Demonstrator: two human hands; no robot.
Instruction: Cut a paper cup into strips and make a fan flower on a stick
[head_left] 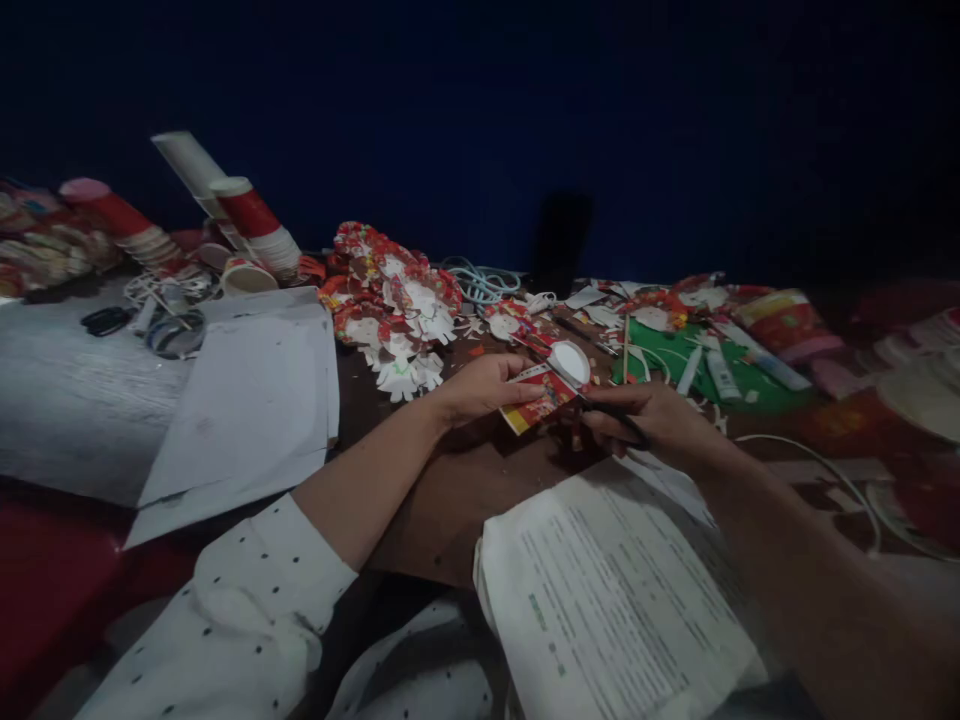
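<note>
My left hand (491, 388) pinches a small red and yellow printed card (541, 396) over the brown table. In my right hand (645, 415) is a pair of scissors (616, 412) with dark handles, its blades lying at the card's right side. Just behind the card is a round white disc (570, 362); whether it is joined to the card I cannot tell. To the left of my hands lies a heap of red and white paper cut-outs (412, 310). Paper scraps are scattered around the card.
Stacked red and white paper cups (259, 225) stand at the back left, behind white sheets (247, 390). A green mat (660, 350) with glue tubes (721, 375) lies at right. A printed paper bundle (607, 590) is in front of me. A pale cord (484, 283) is coiled behind.
</note>
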